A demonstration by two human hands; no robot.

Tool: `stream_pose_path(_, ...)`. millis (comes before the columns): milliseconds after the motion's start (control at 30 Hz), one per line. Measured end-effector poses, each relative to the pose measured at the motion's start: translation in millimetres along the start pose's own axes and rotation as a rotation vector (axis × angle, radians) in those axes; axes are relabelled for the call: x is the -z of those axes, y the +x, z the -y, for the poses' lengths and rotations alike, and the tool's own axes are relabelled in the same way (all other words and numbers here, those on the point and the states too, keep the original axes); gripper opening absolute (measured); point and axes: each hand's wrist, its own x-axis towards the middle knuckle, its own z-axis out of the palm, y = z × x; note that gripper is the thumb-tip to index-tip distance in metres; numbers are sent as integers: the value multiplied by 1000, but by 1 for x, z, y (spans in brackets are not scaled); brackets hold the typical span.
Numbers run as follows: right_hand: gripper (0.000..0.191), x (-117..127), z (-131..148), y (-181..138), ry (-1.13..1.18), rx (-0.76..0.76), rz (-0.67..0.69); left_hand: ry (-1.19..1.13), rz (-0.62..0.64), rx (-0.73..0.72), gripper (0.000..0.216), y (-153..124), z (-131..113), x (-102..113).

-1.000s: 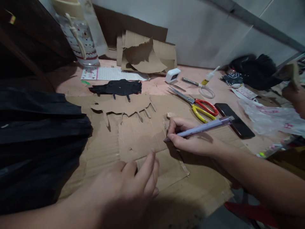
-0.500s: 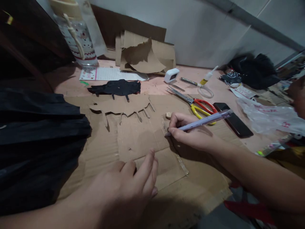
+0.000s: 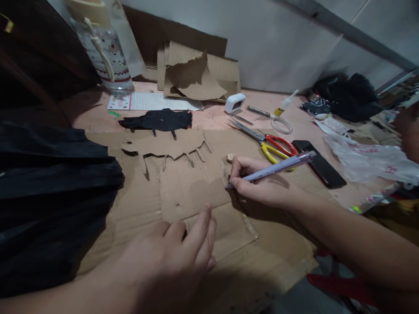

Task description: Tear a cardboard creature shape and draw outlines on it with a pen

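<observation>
My right hand (image 3: pixel 258 183) is closed round a pale purple pen (image 3: pixel 278 166), whose tip touches the right edge of a brown cardboard sheet (image 3: pixel 193 192). My left hand (image 3: pixel 170 257) rests with its fingers flat and apart on the near part of that sheet, pressing it down. A clear ruler (image 3: pixel 248 224) lies along the sheet's right edge under my right hand. Beyond the sheet lies a jagged cardboard cut-out (image 3: pixel 166 146) with a black cut-out (image 3: pixel 157 120) of like shape behind it.
Red and yellow scissors (image 3: pixel 271 146), a black phone (image 3: pixel 319 163), a glue bottle (image 3: pixel 284 107) and a small white box (image 3: pixel 235 103) lie to the right. Torn cardboard (image 3: pixel 196 74) leans on the wall. A water bottle (image 3: pixel 104 43) stands back left; black fabric (image 3: pixel 52 196) fills the left.
The pen hand has shifted very slightly along the sheet's edge. The left hand stays put on the cardboard.
</observation>
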Motion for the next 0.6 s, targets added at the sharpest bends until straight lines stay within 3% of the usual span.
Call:
stream_pose_path(400,11,5,-1,2,-35,-23,-64,-42,-2,46,41,1,-2,2)
stream_pose_path(600,11,3,-1,1,-2,-41,-7,-3,-11,17,40,-1,-2,-2)
